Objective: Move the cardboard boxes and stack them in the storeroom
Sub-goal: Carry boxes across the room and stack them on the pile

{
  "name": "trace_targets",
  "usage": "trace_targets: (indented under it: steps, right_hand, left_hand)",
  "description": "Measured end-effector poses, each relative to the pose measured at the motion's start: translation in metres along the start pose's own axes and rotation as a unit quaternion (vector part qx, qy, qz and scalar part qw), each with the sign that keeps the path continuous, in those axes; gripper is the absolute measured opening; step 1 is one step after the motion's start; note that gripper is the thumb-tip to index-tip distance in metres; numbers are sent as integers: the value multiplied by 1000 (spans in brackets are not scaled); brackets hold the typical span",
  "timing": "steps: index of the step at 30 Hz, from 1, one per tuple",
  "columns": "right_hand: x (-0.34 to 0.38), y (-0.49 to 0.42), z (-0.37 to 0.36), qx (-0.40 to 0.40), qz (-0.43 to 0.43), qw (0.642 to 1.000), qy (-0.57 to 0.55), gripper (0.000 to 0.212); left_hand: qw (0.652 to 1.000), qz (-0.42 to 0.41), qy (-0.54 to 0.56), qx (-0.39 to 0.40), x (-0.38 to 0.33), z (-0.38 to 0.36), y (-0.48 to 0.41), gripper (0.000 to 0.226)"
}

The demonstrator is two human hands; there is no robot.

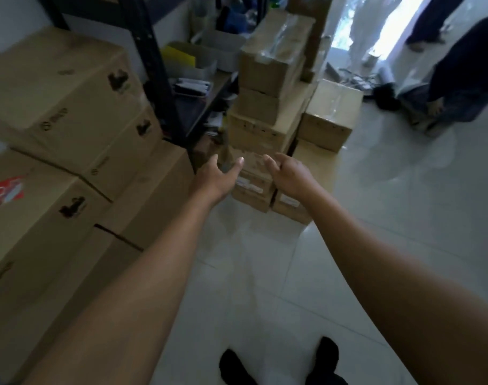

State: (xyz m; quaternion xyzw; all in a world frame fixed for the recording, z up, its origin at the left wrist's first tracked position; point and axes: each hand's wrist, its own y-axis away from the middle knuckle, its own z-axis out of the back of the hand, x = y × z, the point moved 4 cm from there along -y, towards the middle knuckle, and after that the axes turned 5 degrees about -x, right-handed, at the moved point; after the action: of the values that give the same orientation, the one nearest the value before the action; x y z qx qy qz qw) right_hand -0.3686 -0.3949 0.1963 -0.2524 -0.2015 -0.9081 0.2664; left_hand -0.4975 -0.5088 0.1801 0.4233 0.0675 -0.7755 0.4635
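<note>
Both your arms are out in front. Your left hand [216, 177] and right hand [288, 175] are spread, fingers loose, palms facing each other, and neither is holding anything. Between them sits a low box [251, 169] at the foot of the stack of cardboard boxes [265, 126], which stands on the pale tiled floor [376, 218] dead ahead. I cannot tell whether your fingertips touch it.

That low box has a white label [249, 186] on its front, and the box beside it [290, 204] has one too, but the print on both is too blurred to read. The top box [270, 62] of the stack has clear tape shining along its lid.

On your left the big cartons [56, 87] are piled high. Each has a dark printed mark [118, 79] on its end face and small round stamps, none of them legible. A red and blue sticker [5, 191] is on a lower one, its writing unreadable as well. A black rack [151, 62] rises just behind them.

At far right another person [465, 79] is bending toward the floor.
</note>
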Motion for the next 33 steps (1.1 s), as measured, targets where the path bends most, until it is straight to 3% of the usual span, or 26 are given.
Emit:
trace_targets:
  steps: [10,19,26,33]
  right_hand:
    - [-161,-40,108,-11,-67,996,-63,66]
    - [-286,-98,205,-15,-58,997,-50,67]
    - [-336,-176,248,-8,-51,998,-47,66]
    - [-356,-304,265,8,-44,998,-49,67]
  left_hand:
    - [999,-11,-41,24,-116,-153,2,85]
    - [999,1,-46,26,-215,-277,-10,85]
    - [999,4,-43,22,-264,-335,-60,82]
    - [999,39,-5,-3,-309,-378,-178,82]
